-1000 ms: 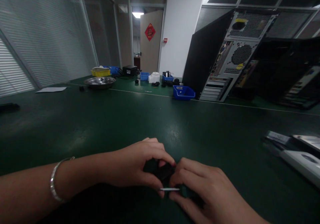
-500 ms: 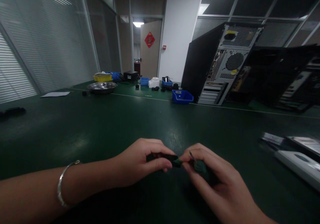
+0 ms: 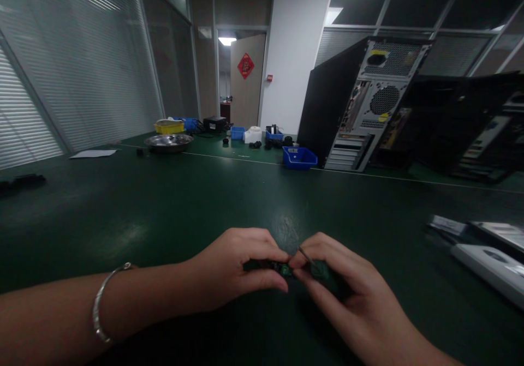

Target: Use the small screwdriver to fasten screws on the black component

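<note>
Curled around the nine o'clock end of a small dark part with a green circuit-board face (image 3: 285,270), my left hand (image 3: 237,262) is holding it between fingers and thumb; how hard the thumb is pressing, I cannot tell. The part is sitting between my two hands. At its three o'clock end, my right hand (image 3: 352,284) is pinching the edge with thumb and forefinger while trapping a thin grey metal tool with a green handle (image 3: 320,271), its shaft pointing towards eleven.

On the left, a loose thumb could let the part twist and drop onto the dark green tabletop (image 3: 184,202). On the right, one grip is serving two things, so the tool could slip and scratch the board, and squeezing too hard could bend it.

No brand is readable. At eleven, a black box (image 3: 215,125) is carrying a tiny white label. Just before twelve, a red diamond-shaped paper sign (image 3: 245,66) is showing one dark character, perhaps 福. At one, yellow stickers (image 3: 383,117) are marking a black and silver computer tower (image 3: 327,109), illegibly. Towards half past two, a flat pale label (image 3: 448,224) is blurring.
</note>
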`<action>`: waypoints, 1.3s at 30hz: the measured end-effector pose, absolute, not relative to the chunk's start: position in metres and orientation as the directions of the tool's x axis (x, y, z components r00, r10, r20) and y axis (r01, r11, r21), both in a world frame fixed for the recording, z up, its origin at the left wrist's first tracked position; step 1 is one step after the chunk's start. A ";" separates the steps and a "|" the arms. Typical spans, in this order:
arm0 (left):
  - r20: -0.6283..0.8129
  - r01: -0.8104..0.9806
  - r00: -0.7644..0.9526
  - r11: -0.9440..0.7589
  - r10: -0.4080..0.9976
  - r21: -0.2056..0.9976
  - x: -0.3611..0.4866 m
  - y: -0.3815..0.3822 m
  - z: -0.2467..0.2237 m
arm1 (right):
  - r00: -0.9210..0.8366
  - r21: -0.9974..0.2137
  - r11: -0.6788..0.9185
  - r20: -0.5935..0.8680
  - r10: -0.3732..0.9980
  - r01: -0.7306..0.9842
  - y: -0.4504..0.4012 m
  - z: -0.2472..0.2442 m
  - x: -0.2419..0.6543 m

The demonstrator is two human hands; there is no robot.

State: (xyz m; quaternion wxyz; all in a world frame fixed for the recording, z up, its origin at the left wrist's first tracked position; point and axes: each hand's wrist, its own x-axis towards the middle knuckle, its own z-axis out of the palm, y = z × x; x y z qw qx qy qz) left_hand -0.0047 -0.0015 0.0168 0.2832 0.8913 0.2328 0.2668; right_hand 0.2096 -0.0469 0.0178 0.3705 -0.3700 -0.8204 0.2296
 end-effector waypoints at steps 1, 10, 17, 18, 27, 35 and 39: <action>0.346 0.259 0.750 -0.731 0.564 0.631 -0.005 -0.002 0.017 | -0.450 -0.655 0.620 0.440 0.777 0.431 -0.047 0.018 0.209; 0.286 0.148 0.702 -0.527 0.652 0.837 -0.003 -0.009 0.019 | -0.431 -0.686 0.586 0.414 0.802 0.431 -0.045 0.018 0.204; 0.109 0.026 0.652 -0.165 0.751 0.986 0.002 -0.009 0.014 | -0.372 -0.698 0.522 0.375 0.849 0.490 -0.044 0.018 0.204; 0.086 0.022 0.641 -0.131 0.763 0.991 0.002 -0.008 0.013 | -0.363 -0.700 0.512 0.368 0.856 0.498 -0.043 0.017 0.204; -0.005 -0.059 0.511 0.040 0.860 0.997 0.001 -0.004 0.013 | -0.307 -0.740 0.413 0.287 0.908 0.531 -0.044 0.014 0.206; 0.028 -0.109 0.520 0.033 0.854 0.993 0.001 0.001 0.010 | -0.320 -0.726 0.424 0.289 0.902 0.541 -0.042 0.018 0.204; 0.012 -0.143 0.539 0.077 0.842 0.987 0.000 0.000 0.013 | -0.320 -0.723 0.413 0.273 0.907 0.555 -0.044 0.021 0.207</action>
